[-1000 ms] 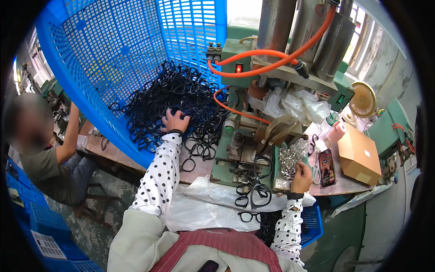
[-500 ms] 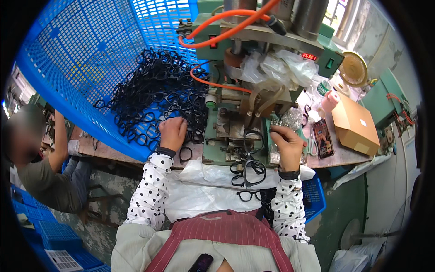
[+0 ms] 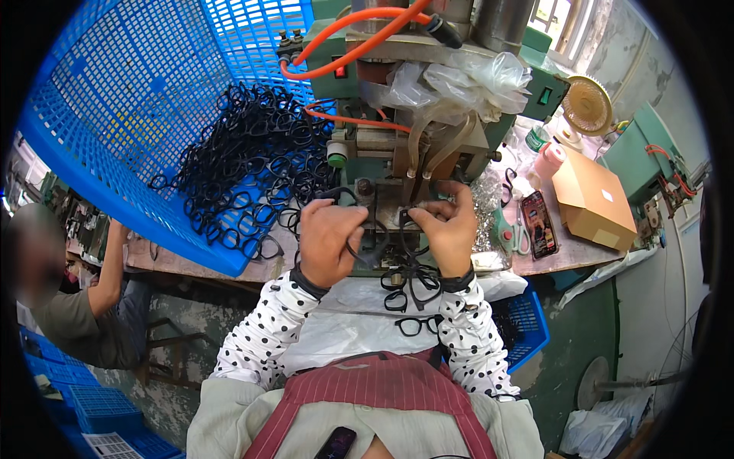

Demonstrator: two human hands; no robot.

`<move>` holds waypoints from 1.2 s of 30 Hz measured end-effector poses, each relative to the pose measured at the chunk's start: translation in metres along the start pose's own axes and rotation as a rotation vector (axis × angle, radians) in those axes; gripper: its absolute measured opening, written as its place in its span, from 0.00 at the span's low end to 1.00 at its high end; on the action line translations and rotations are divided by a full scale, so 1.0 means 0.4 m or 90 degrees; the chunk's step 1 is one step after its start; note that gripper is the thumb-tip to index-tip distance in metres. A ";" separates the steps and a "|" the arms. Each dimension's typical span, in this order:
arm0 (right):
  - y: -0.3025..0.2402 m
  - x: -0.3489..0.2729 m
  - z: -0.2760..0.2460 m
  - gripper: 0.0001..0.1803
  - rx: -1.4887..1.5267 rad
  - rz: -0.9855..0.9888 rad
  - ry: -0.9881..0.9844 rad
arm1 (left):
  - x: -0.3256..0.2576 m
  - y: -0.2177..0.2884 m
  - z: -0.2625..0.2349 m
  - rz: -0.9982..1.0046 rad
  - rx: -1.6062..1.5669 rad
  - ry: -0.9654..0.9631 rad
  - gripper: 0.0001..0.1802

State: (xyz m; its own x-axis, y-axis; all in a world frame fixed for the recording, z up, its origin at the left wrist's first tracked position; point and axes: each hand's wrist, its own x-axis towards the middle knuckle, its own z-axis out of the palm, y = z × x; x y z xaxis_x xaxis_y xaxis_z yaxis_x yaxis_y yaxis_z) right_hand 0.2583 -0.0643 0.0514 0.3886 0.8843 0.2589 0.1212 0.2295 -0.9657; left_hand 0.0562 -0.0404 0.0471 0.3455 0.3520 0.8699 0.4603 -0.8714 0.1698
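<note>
My left hand (image 3: 330, 239) is closed on a black eyeglass frame (image 3: 376, 249) in front of the green press machine (image 3: 355, 170). Its rim reaches right of my fingers. My right hand (image 3: 449, 233) pinches the top of a black rim (image 3: 414, 241) just below the machine's two clear tubes; whether both rims belong to one frame I cannot tell. Several more black frames (image 3: 413, 287) hang at the machine's front edge, and one pair (image 3: 417, 327) lies lower on the white plastic sheet (image 3: 336, 333).
A large blue basket (image 3: 145, 203) full of black eyeglass frames (image 3: 252, 153) stands at left. On the right are a phone (image 3: 540, 224), scissors (image 3: 521, 239), a cardboard box (image 3: 592, 199) and a pink bottle (image 3: 549, 161). A co-worker (image 3: 84, 306) sits at far left.
My left hand has moved right from the basket's edge to the machine, bringing a black eyeglass frame. My right hand has shifted left and inward to the rim below the tubes.
</note>
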 end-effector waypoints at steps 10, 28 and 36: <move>0.056 0.030 -0.034 0.27 -0.087 -0.120 0.104 | 0.003 0.084 0.069 0.187 -0.215 -0.131 0.19; 0.317 0.039 -0.272 0.05 -0.499 -0.197 0.201 | -0.022 0.074 0.104 0.194 -0.169 -0.152 0.23; 0.317 0.036 -0.261 0.04 -0.498 -0.243 0.291 | -0.194 -0.186 0.035 -0.199 0.298 -0.069 0.14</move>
State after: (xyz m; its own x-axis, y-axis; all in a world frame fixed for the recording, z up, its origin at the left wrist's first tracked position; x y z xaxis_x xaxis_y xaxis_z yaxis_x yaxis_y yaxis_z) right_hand 0.3745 -0.0649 -0.0656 0.4941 0.5264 0.6919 0.8185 -0.0133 -0.5743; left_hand 0.0064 0.0020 -0.0395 0.2054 0.6234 0.7545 0.8590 -0.4842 0.1663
